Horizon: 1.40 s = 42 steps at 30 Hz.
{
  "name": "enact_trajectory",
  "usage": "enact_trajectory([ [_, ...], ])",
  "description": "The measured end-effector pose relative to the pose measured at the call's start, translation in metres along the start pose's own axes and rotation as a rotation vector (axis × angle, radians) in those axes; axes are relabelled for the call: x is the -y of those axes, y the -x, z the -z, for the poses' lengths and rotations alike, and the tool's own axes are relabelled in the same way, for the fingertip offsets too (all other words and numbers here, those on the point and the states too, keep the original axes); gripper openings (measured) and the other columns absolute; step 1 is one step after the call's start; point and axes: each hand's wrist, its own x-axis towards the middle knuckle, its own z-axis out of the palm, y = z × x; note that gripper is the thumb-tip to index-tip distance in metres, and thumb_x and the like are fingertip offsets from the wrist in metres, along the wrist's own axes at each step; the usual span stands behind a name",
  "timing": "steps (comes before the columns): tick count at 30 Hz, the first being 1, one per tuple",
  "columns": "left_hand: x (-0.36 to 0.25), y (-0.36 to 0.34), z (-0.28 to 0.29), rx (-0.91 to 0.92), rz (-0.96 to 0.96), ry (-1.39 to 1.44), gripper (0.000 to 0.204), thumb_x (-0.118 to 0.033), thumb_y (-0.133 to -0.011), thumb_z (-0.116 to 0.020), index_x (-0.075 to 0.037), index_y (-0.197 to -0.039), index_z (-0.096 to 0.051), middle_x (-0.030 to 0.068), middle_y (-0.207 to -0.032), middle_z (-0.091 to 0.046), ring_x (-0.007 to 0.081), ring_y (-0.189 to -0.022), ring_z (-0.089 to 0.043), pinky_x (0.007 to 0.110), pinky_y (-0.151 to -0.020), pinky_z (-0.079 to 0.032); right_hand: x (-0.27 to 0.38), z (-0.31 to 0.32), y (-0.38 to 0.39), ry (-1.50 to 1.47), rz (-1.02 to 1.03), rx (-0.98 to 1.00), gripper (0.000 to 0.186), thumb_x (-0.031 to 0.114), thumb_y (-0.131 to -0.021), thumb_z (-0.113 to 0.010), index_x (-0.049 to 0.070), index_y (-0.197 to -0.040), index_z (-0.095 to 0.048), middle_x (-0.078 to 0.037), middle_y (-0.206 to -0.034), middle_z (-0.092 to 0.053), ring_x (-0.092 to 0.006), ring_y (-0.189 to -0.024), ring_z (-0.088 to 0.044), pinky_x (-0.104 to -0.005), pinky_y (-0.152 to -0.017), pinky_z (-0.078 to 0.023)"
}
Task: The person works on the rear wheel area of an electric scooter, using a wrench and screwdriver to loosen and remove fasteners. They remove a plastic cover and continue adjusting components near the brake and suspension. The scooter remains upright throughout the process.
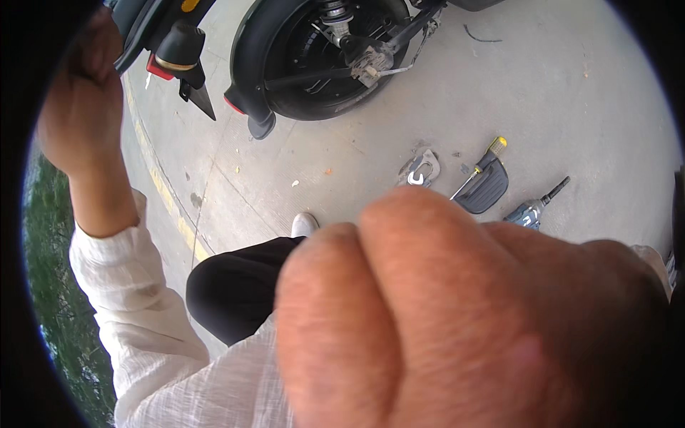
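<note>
My left hand (pixel 82 121) is raised at the upper left, fingers curled beside a black scooter tail section (pixel 132 25); what they hold is hard to make out at the dark rim. Below that section are a black lamp-like part (pixel 178 48) and a red reflector (pixel 158 68). My right hand (pixel 442 314) fills the lower right very close to the camera, its fingers bent closed; anything inside is hidden. Behind it on the pavement lie a yellow-handled screwdriver (pixel 495 148) across a black ribbed pad (pixel 485 189), a metal wrench-like tool (pixel 424 167) and a grey-blue power tool (pixel 526 212).
The scooter's rear wheel (pixel 321 89) with black fender, shock absorber (pixel 335 21) and grimy hub is at the top centre. A short dark strip (pixel 479 37) lies on the concrete. My knee (pixel 221 285) and white shoe (pixel 303 225) are below; greenery (pixel 53 299) lines the left edge.
</note>
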Motion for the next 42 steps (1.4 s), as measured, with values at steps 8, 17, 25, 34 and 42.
enact_trajectory([
  [8, 0.066, 0.095, -0.107, 0.212, 0.190, -0.245, 0.034, -0.016, -0.090, -0.067, 0.000, -0.119, -0.065, 0.0196, -0.116, -0.066, 0.0347, -0.101, -0.065, 0.040, -0.086, -0.052, -0.053, -0.071, -0.067, -0.179, -0.446, 0.608, 0.046, 0.031, -0.099, -0.052, -0.008, -0.080, -0.067, -0.023, -0.073, -0.066, -0.0400, -0.068, -0.064, -0.0487, -0.066, -0.052],
  [17, 0.171, 0.087, -0.172, 0.370, 0.206, -0.510, 0.041, -0.023, -0.094, -0.061, -0.003, -0.129, -0.056, 0.0175, -0.128, -0.060, 0.0349, -0.121, -0.056, 0.044, -0.102, -0.045, -0.110, -0.269, -0.139, -0.634, -0.877, -0.726, 0.053, 0.006, -0.087, -0.056, 0.000, -0.139, -0.044, -0.022, -0.098, -0.064, -0.0359, -0.093, -0.064, -0.0436, -0.085, -0.051],
  [25, 0.171, 0.070, -0.178, 0.544, 0.267, -0.719, 0.029, -0.036, -0.098, -0.054, -0.013, -0.106, -0.068, 0.0139, -0.089, -0.073, 0.0375, -0.081, -0.069, 0.046, -0.070, -0.053, -0.126, -0.295, -0.161, -0.732, -0.833, -0.988, 0.075, 0.001, -0.086, -0.055, 0.013, -0.155, -0.027, -0.021, -0.105, -0.056, -0.0355, -0.092, -0.060, -0.0435, -0.085, -0.050],
  [34, 0.164, 0.082, -0.173, 0.453, 0.179, -0.601, 0.021, -0.027, -0.098, -0.057, -0.012, -0.105, -0.070, 0.0096, -0.075, -0.069, 0.0303, -0.069, -0.068, 0.038, -0.064, -0.050, -0.134, -0.303, -0.178, -0.578, -0.819, -0.935, 0.081, 0.002, -0.086, -0.059, 0.015, -0.157, -0.024, -0.020, -0.112, -0.058, -0.0382, -0.089, -0.063, -0.0451, -0.075, -0.052],
  [42, 0.167, 0.083, -0.172, 0.424, 0.161, -0.582, 0.022, -0.026, -0.098, -0.057, -0.010, -0.105, -0.070, 0.0107, -0.078, -0.070, 0.0307, -0.070, -0.068, 0.039, -0.064, -0.051, -0.132, -0.302, -0.160, -0.398, -0.903, -0.945, 0.082, 0.003, -0.081, -0.060, 0.015, -0.155, -0.026, -0.018, -0.105, -0.061, -0.0377, -0.078, -0.066, -0.0469, -0.063, -0.053],
])
